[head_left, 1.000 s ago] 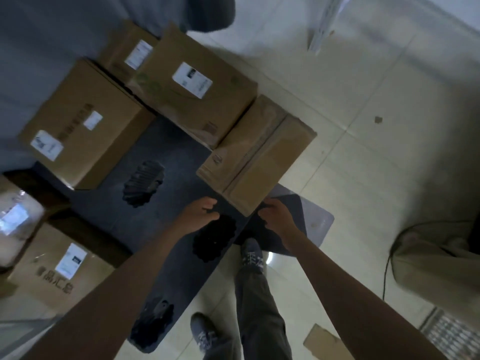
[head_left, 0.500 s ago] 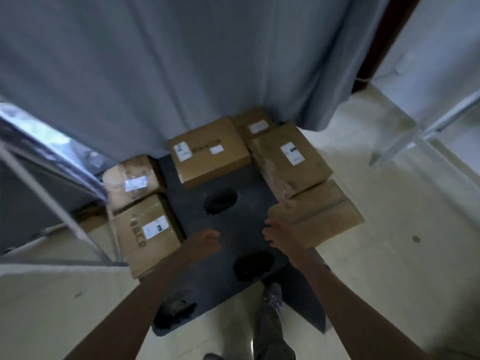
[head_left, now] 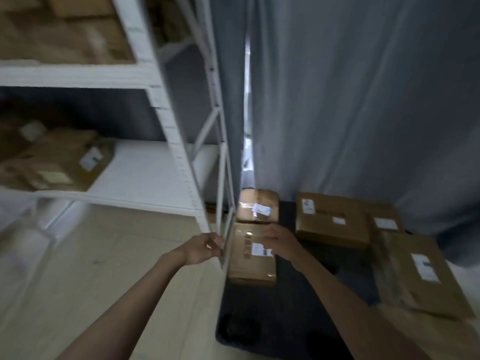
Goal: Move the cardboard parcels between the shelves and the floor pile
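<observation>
Two white shelves (head_left: 145, 175) on my left w/ blurred parcels; five parcels (head_left: 331, 219) on dark mat (head_left: 280, 307) by grey curtain (head_left: 363, 100). My left hand (head_left: 202, 249), fingers loosely curled, sits at the rack leg; grip unclear. My right hand (head_left: 279, 241) hovers over nearest parcel (head_left: 250, 266), fingers bent; contact unclear.
</observation>
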